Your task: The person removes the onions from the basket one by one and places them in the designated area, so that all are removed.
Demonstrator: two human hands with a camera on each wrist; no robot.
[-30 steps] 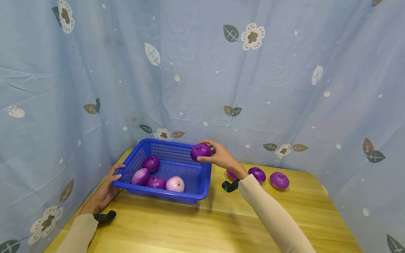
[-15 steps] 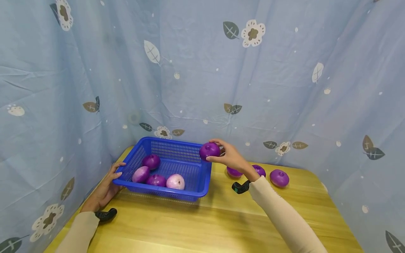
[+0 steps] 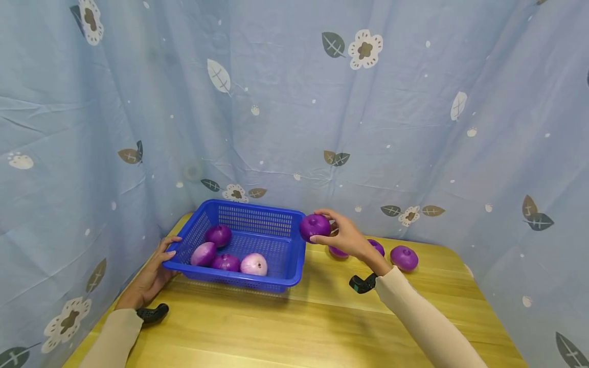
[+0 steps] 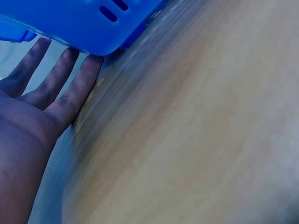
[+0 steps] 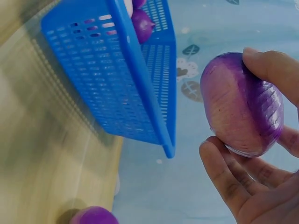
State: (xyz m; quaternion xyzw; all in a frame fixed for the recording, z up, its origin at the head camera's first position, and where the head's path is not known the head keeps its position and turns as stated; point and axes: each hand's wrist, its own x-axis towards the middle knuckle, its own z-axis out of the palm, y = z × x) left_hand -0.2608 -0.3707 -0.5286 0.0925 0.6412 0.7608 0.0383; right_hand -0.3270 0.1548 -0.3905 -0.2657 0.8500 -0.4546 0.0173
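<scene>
My right hand (image 3: 347,237) pinches a purple onion (image 3: 315,228) between thumb and fingers, raised at the right rim of the blue basket (image 3: 300,266). In the right wrist view the onion (image 5: 240,105) shows a pale pinkish patch on one side, apart from the basket (image 5: 93,88). My left hand (image 3: 154,273) holds the basket's left rim; in the left wrist view several fingers (image 4: 70,95) reach its underside. Inside the basket lie several onions: a dark purple one (image 3: 218,235), a lighter one (image 3: 203,254), another purple one (image 3: 226,262) and a whitish-pink one (image 3: 254,264).
On the wooden table (image 3: 276,327), right of the basket, sit three more purple onions: one partly hidden by the right hand (image 3: 338,252), one behind the wrist (image 3: 376,247) and one farther right (image 3: 404,258). A patterned blue curtain (image 3: 285,128) hangs behind and at both sides.
My right hand has carried the purple onion rightward, from above the basket's inside to its right rim. The left hand and the basket stay about where they were.
</scene>
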